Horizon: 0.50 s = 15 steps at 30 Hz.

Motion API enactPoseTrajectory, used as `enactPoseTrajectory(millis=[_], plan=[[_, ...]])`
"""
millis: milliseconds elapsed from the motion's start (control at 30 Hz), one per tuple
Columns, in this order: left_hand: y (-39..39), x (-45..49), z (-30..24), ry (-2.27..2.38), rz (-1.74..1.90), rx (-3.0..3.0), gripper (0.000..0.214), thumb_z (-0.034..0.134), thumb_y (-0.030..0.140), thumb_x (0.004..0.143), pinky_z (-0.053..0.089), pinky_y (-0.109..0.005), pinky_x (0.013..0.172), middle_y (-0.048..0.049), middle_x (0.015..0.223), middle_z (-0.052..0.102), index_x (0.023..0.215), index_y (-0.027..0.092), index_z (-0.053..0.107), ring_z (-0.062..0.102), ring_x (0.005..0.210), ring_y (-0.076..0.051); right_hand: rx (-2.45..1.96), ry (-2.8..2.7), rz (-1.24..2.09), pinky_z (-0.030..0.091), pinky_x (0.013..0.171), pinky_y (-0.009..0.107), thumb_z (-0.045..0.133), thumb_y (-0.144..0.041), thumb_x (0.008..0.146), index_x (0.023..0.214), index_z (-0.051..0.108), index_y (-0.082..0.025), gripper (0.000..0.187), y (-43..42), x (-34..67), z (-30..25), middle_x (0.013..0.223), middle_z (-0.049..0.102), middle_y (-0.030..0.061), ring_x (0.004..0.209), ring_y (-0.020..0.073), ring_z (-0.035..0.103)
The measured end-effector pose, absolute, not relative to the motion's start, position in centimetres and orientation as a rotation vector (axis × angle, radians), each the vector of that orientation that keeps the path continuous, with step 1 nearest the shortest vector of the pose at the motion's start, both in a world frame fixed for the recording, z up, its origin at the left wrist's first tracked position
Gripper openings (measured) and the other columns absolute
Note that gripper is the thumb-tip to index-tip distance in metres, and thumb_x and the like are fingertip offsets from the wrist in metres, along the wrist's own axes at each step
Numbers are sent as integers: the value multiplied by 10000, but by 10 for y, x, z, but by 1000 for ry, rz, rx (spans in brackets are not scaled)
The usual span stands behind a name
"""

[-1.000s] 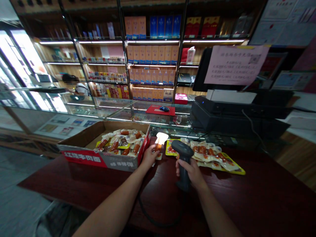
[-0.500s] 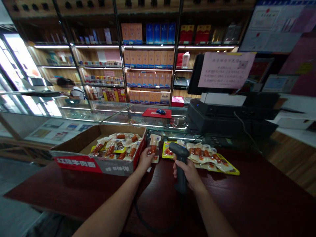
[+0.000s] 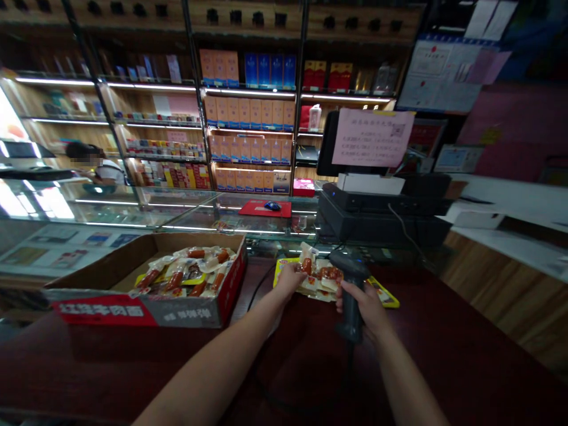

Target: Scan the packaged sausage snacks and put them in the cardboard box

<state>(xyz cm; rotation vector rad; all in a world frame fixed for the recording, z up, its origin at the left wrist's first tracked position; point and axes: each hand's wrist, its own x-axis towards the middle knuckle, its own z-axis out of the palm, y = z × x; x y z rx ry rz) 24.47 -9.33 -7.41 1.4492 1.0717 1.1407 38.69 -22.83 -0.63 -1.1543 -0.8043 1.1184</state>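
Observation:
My left hand (image 3: 290,279) is closed on a clear-wrapped sausage pack (image 3: 307,264), which it holds over a yellow package (image 3: 385,294) with several more wrapped sausages (image 3: 327,275) lying on it. A dark barcode scanner (image 3: 351,302) stands upright in my right hand (image 3: 366,305), its head hiding part of the yellow package. To the left is an open cardboard box (image 3: 190,312), red and grey outside, with several wrapped sausages (image 3: 177,273) and some yellow packaging inside.
All this rests on a dark red tabletop (image 3: 177,361). Behind it stand a glass counter (image 3: 186,207) with a mouse (image 3: 272,206) on a red mat, and a monitor with a pink notice (image 3: 373,139). A person (image 3: 95,165) is at the far left.
My left hand has carried the sausage pack from beside the box rightward, to over the yellow package. The scanner has shifted slightly right in my right hand. The view has turned right.

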Motion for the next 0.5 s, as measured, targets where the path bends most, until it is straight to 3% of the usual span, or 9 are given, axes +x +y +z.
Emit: enactPoseTrajectory(millis=[233,500], plan=[[-92,270,-72,1576,1004,1914,144,635,168,641,425,-325,773,-143,852,639,775,118,645,590,851,-249,-1191,-825,1082,488,365,228,729,-362,576,612,583,-140,268,-239,394,-6,493,598,-6,377,117,556],[-113,255,-63,1596,1081,2123,172,610,215,689,389,-343,876,-125,964,539,838,143,657,519,969,-250,-1184,-842,1109,483,360,232,727,-351,582,643,581,-146,259,-239,385,-9,485,594,-12,370,123,552]])
